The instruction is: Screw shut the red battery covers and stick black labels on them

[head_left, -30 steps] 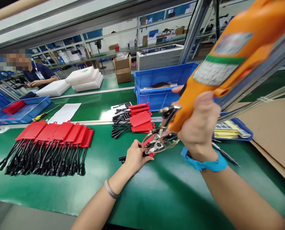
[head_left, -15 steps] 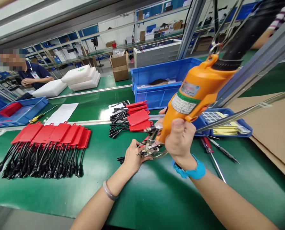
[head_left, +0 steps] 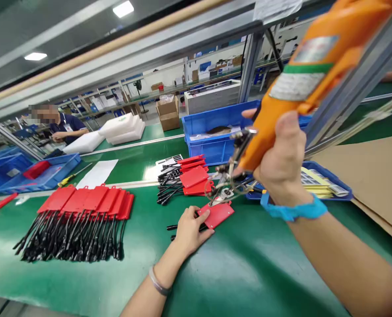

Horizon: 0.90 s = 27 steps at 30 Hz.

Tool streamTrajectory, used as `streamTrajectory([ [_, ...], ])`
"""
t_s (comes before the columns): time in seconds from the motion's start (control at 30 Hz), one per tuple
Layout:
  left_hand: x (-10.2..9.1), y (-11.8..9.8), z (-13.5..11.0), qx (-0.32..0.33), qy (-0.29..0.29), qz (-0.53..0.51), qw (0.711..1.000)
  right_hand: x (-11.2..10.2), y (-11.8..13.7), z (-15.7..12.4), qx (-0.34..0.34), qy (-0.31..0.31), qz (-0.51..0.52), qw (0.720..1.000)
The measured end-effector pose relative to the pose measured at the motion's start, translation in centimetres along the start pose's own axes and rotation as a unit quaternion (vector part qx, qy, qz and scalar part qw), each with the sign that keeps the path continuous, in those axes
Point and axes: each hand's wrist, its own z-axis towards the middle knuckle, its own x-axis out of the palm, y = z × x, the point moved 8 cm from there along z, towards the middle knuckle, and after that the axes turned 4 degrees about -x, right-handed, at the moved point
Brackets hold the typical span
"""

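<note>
My right hand (head_left: 283, 154) is wrapped round an orange electric screwdriver (head_left: 291, 83), raised and tilted above the bench. Its metal tip and thin tubing hang over the far edge of a red flat case (head_left: 218, 215) with black cables. That case lies on the green bench under my left hand (head_left: 191, 231), whose fingers and thumb grip its cable end. Small screw heads show at the corners of the case. Whether the tip touches the case, I cannot tell.
Many red cases with black cables lie in a row (head_left: 86, 202) at left, and a smaller pile (head_left: 194, 177) sits ahead. Beyond stand a blue bin (head_left: 205, 149), a tray with yellow sheets (head_left: 347, 193) and cardboard (head_left: 377, 176). A co-worker (head_left: 72, 127) is at the far left.
My right hand has lifted the screwdriver up and to the right, uncovering the red case. My left hand stays on the case. The camera view has shifted too.
</note>
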Motion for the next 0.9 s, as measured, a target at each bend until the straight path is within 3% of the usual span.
streamTrajectory([
  [0.17, -0.2, 0.4, 0.2, 0.013, 0.024, -0.018, 0.999, 1.1, -3.2, 6.0, 0.026, 0.084, -0.023, 0.996],
  [0.27, -0.6, 0.7, 0.3, 0.017, 0.042, -0.021, 0.999, 0.7, -5.5, 7.8, 0.020, 0.108, -0.074, 0.991],
  [0.37, -1.9, 1.7, 1.2, 0.006, 0.036, -0.029, 0.999, -0.4, -6.2, 8.3, -0.002, 0.124, -0.139, 0.982],
  [0.5, -4.5, 5.0, 4.7, -0.040, -0.008, -0.012, 0.999, -2.6, -3.6, 5.3, -0.094, 0.063, -0.262, 0.958],
  [0.53, -4.9, 6.0, 5.8, -0.050, -0.009, -0.007, 0.999, -2.5, -2.6, 3.5, -0.142, 0.071, -0.325, 0.932],
  [0.6, -5.2, 7.7, 8.1, -0.059, 0.008, -0.007, 0.998, -1.4, -2.7, -0.8, -0.154, 0.161, -0.349, 0.910],
  [0.63, -5.1, 8.4, 9.0, -0.060, 0.023, -0.009, 0.998, -0.3, -3.8, -3.5, -0.138, 0.254, -0.354, 0.890],
  [0.7, -4.5, 9.3, 10.4, -0.065, 0.058, -0.010, 0.996, 1.6, -7.6, -10.3, -0.073, 0.487, -0.401, 0.772],
  [0.73, -4.1, 9.5, 10.8, -0.066, 0.074, -0.008, 0.995, 1.7, -9.4, -13.1, -0.058, 0.548, -0.434, 0.712],
  [0.83, -3.2, 9.4, 11.2, -0.068, 0.103, 0.004, 0.992, 1.5, -13.3, -18.1, -0.072, 0.613, -0.525, 0.586],
  [0.9, -3.0, 8.9, 11.0, -0.068, 0.106, 0.012, 0.992, 1.7, -14.8, -19.3, -0.087, 0.619, -0.557, 0.546],
])
